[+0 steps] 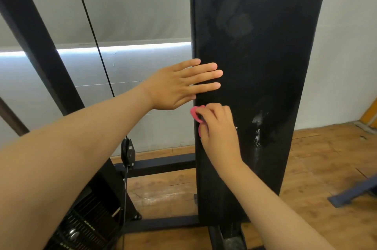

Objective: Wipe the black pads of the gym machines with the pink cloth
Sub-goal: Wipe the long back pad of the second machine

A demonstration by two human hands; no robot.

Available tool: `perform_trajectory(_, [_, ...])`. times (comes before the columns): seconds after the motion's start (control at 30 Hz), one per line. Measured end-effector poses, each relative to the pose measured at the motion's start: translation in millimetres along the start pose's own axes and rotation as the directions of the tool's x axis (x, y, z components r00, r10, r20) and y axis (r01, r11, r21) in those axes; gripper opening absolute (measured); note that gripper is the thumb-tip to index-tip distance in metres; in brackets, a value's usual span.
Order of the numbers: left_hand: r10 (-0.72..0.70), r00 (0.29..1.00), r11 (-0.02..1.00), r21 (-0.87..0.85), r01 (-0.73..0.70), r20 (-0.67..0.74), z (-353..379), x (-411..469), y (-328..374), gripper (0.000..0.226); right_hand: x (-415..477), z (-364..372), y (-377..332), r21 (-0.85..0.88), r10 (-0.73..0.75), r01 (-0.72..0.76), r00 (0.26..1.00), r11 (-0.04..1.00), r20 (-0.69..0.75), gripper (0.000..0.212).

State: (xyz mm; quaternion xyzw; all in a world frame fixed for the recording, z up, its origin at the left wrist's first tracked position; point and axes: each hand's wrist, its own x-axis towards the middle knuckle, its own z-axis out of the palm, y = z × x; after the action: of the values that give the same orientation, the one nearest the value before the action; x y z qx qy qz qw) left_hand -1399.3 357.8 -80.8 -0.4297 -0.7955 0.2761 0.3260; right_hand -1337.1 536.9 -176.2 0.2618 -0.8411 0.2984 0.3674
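A tall black pad (265,66) stands upright in the right half of the head view, with faint smears high up and white marks low on its right side. My left hand (179,86) lies flat with fingers spread on the pad's left edge. Just below it, my right hand (218,127) is closed on a small pink cloth (194,114) and presses it against the pad's left edge. Most of the cloth is hidden under my fingers.
A black slanted frame bar (40,45) and a thin cable (91,31) with a pulley (127,151) stand to the left. A weight stack (85,223) sits at the bottom left. Black base bars (163,165) cross the wooden floor (316,168). A dark metal piece (355,192) lies at the right.
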Motion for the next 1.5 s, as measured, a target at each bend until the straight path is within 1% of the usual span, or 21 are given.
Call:
perform_trajectory(0.1, [-0.047, 0.999, 0.998, -0.043, 0.047, -0.003, -1, -1, 6, 0.053, -21, 12, 8, -0.1, -0.096, 0.107, 0.99, 0.989, 0.104, 0.039])
perform_trajectory(0.2, [-0.1, 0.995, 0.993, -0.066, 0.098, -0.026, -3, -1, 14, 0.053, -49, 16, 21, -0.078, -0.1, 0.117, 0.976, 0.99, 0.194, 0.05])
perform_trajectory(0.27, [-0.204, 0.977, 0.974, -0.112, 0.197, -0.055, -2, -4, 32, 0.057, -62, 17, 25, -0.049, -0.077, 0.091, 0.967, 0.995, 0.241, 0.05])
perform_trajectory(0.3, [-0.309, 0.949, 0.941, -0.164, 0.295, -0.066, -1, -6, 47, 0.059, -66, 16, 24, -0.029, -0.061, 0.071, 0.964, 0.997, 0.26, 0.049])
perform_trajectory(0.33, [-0.441, 0.895, 0.88, -0.233, 0.414, -0.074, 2, -9, 63, 0.062, -67, 15, 23, -0.01, -0.043, 0.047, 0.961, 0.999, 0.274, 0.047])
perform_trajectory(0.4, [-0.665, 0.745, 0.702, -0.384, 0.6, -0.052, 4, -14, 92, 0.063, -63, 11, 21, 0.005, -0.019, 0.019, 0.952, 1.0, 0.304, 0.04])
perform_trajectory(0.47, [-0.787, 0.616, 0.535, -0.512, 0.672, -0.013, 4, -12, 103, 0.06, -56, 3, 23, 0.041, -0.001, -0.012, 0.953, 0.999, 0.302, 0.037])
perform_trajectory(0.5, [-0.825, 0.566, 0.457, -0.574, 0.679, 0.012, 2, -8, 101, 0.061, -52, -4, 24, 0.082, 0.025, -0.048, 0.963, 0.995, 0.269, 0.037])
perform_trajectory(0.57, [-0.875, 0.481, 0.327, -0.661, 0.676, 0.058, -2, 8, 90, 0.065, -37, -19, 23, 0.149, 0.073, -0.089, 0.992, 0.985, 0.107, 0.037])
perform_trajectory(0.67, [-0.923, 0.361, 0.131, -0.773, 0.621, 0.134, -4, 38, 81, 0.072, 3, -31, 17, 0.175, 0.079, -0.054, 0.987, 0.983, -0.141, 0.031])
perform_trajectory(0.77, [-0.913, 0.285, -0.107, -0.845, 0.524, 0.292, -1, 58, 85, 0.065, 33, -24, 23, 0.119, 0.056, -0.032, 0.978, 0.992, -0.202, 0.028])
perform_trajectory(0.8, [-0.913, 0.269, -0.13, -0.846, 0.517, 0.305, 3, 59, 87, 0.062, 33, -21, 28, 0.094, 0.03, -0.013, 0.982, 0.996, -0.184, 0.027])
perform_trajectory(0.87, [-0.933, 0.237, -0.115, -0.848, 0.517, 0.271, 11, 59, 90, 0.057, 14, -13, 40, 0.085, -0.023, 0.033, 0.992, 0.996, -0.125, 0.028])
perform_trajectory(0.93, [-0.945, 0.165, -0.167, -0.849, 0.502, 0.283, 14, 61, 94, 0.056, -18, -6, 51, 0.1, -0.021, 0.026, 0.998, 0.995, -0.053, 0.03])
perform_trajectory(1.03, [-0.933, 0.042, -0.29, -0.814, 0.503, 0.358, 11, 70, 102, 0.067, -66, 4, 62, 0.003, 0.042, -0.042, 0.999, 0.999, 0.012, 0.036])
perform_trajectory(1.13, [-0.913, -0.052, -0.366, -0.757, 0.542, 0.404, 11, 75, 106, 0.076, -94, 15, 65, -0.001, 0.132, -0.132, 0.99, 0.991, 0.038, 0.038])
perform_trajectory(1.27, [-0.915, -0.091, -0.368, -0.723, 0.585, 0.392, 12, 74, 104, 0.072, -102, 15, 56, 0.074, 0.228, -0.233, 0.971, 0.97, 0.078, 0.037])
perform_trajectory(1.33, [-0.919, -0.099, -0.359, -0.702, 0.616, 0.383, 13, 73, 106, 0.076, -95, 7, 55, 0.132, 0.26, -0.272, 0.96, 0.953, 0.103, 0.039])
perform_trajectory(1.37, [-0.92, -0.103, -0.355, -0.693, 0.627, 0.379, 13, 74, 108, 0.081, -88, -1, 55, 0.167, 0.272, -0.282, 0.959, 0.945, 0.082, 0.038])
perform_trajectory(1.43, [-0.924, -0.11, -0.348, -0.69, 0.635, 0.366, 11, 74, 109, 0.087, -62, -18, 54, 0.225, 0.278, -0.263, 0.96, 0.938, -0.038, 0.03])
perform_trajectory(1.5, [-0.93, -0.104, -0.337, -0.708, 0.621, 0.351, 10, 75, 108, 0.085, -30, -30, 58, 0.24, 0.265, -0.225, 0.953, 0.944, -0.147, 0.025])
